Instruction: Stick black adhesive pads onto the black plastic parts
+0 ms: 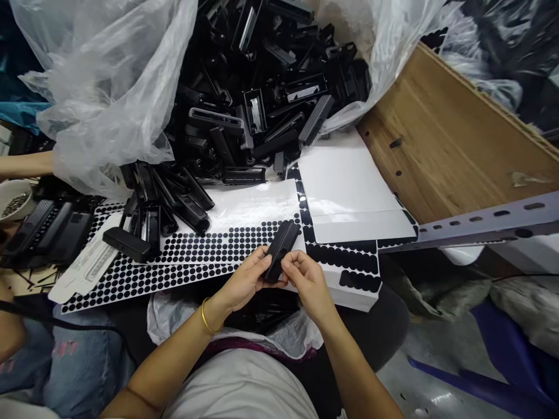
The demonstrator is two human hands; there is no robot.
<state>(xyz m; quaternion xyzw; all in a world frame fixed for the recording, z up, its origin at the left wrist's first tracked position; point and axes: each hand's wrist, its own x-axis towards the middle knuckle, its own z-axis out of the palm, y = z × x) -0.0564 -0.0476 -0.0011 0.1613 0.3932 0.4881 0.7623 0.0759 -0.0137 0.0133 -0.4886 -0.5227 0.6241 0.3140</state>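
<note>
Both my hands are closed on one long black plastic piece point(282, 247) with a ribbed, carbon-like face. My left hand point(247, 276) grips its lower left side, thumb on top. My right hand point(308, 279) pinches its lower right edge between thumb and fingers; whether a small sticker is in that pinch cannot be made out. Just beyond the piece lie white sheets of round black stickers point(244, 238). Left of my hands, a loose pile of similar black plastic pieces point(174, 201) rests on the sheets.
A large heap of black pieces point(262, 116) spills from a clear plastic bag point(122, 75). White sheets point(345, 180) lie beside a wooden board point(454, 134) at right. Below my hands sits an open white bag point(163, 320). Another person's arm point(26, 166) reaches in from the left.
</note>
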